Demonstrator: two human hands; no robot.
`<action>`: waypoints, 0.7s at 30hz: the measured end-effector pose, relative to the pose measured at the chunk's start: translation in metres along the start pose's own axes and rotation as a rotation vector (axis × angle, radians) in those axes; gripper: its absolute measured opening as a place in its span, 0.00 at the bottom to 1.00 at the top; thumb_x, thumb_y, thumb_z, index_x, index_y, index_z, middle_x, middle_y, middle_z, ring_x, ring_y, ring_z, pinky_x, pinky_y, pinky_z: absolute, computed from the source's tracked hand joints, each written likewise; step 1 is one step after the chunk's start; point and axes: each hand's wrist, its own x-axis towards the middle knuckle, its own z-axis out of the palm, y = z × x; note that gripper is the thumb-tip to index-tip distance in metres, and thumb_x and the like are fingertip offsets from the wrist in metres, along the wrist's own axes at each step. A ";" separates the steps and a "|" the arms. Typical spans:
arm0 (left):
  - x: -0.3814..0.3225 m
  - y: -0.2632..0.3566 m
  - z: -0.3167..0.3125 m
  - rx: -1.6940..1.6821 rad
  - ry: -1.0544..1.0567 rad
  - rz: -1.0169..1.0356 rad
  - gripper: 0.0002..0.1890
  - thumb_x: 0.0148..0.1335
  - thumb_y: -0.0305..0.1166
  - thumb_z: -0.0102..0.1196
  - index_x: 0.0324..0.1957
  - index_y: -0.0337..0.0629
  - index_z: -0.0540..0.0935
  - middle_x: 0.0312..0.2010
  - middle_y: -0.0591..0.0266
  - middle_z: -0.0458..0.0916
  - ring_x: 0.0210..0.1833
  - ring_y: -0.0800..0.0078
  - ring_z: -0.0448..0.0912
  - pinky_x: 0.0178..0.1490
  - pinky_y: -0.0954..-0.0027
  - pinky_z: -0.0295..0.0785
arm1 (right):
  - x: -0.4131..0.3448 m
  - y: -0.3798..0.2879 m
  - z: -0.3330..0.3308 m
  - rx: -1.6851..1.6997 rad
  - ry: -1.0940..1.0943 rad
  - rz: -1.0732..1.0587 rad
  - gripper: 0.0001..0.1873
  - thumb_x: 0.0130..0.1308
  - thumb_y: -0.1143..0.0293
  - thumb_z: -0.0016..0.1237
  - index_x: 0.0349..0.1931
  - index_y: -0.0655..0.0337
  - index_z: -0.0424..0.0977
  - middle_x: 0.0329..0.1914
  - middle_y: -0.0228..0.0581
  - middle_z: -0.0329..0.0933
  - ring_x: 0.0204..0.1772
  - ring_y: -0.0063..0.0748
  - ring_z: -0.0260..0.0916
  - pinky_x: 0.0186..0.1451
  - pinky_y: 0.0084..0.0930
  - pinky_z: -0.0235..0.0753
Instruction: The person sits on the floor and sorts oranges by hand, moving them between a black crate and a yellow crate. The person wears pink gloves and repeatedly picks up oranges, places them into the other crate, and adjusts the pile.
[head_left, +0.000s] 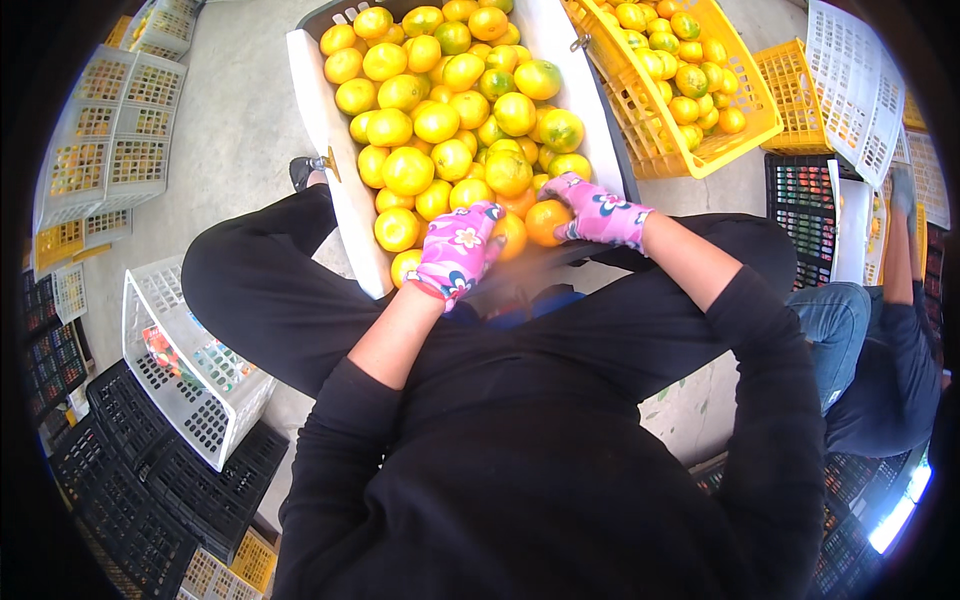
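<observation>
Yellow-orange citrus fruits, some with green patches, fill a dark crate lined with white sheets before me, between my knees. Both my hands wear pink flowered gloves. My left hand lies over the near edge of the fruit, its fingers curled against an orange citrus fruit; whether it grips that fruit is partly hidden. Just to the right, my right hand has its thumb and fingers around another orange citrus fruit at the crate's near right corner.
A yellow crate of citrus adjoins on the right. A white crate stands at left above black crates. White crates are stacked at far left. At right a co-worker in jeans sits near a black crate.
</observation>
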 end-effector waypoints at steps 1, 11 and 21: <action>0.002 0.002 -0.001 0.013 0.007 0.003 0.16 0.58 0.38 0.53 0.46 0.41 0.77 0.43 0.56 0.79 0.42 0.59 0.79 0.42 0.59 0.73 | 0.000 0.000 0.002 -0.009 0.000 -0.003 0.29 0.50 0.72 0.59 0.55 0.60 0.65 0.55 0.52 0.64 0.62 0.50 0.61 0.64 0.35 0.61; 0.030 0.031 0.010 0.146 -0.067 0.134 0.24 0.53 0.33 0.55 0.56 0.47 0.73 0.52 0.60 0.76 0.45 0.60 0.77 0.37 0.61 0.74 | 0.020 -0.019 -0.034 -0.059 -0.028 0.084 0.28 0.55 0.73 0.54 0.58 0.59 0.65 0.56 0.51 0.67 0.59 0.48 0.67 0.62 0.33 0.66; 0.032 0.029 0.009 0.076 -0.112 0.099 0.25 0.53 0.33 0.55 0.56 0.47 0.73 0.52 0.60 0.75 0.48 0.57 0.76 0.39 0.60 0.74 | 0.066 -0.032 -0.009 -0.276 0.082 -0.238 0.29 0.51 0.68 0.59 0.56 0.56 0.66 0.57 0.46 0.67 0.58 0.51 0.65 0.60 0.39 0.67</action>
